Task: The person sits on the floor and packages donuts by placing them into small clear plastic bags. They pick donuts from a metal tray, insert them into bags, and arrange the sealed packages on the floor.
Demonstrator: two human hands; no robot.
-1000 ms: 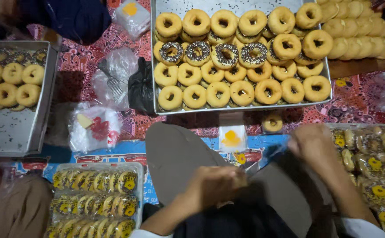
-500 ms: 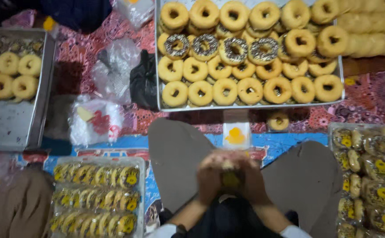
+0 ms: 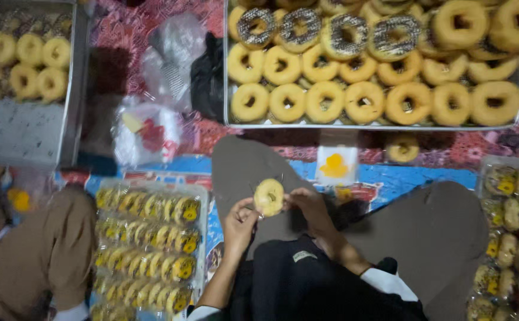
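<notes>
Change: both hands, earlier cupped together, now part around one doughnut.
Left hand [image 3: 238,221]: fingertips pinch the small pale doughnut [image 3: 269,197], above the lap.
Right hand [image 3: 310,205]: fingers steady its right edge.
Done: clear packs [image 3: 146,249] of wrapped doughnuts, near left.
Left: far tray [image 3: 378,126], smooth glazed rings, several sprinkled.
</notes>
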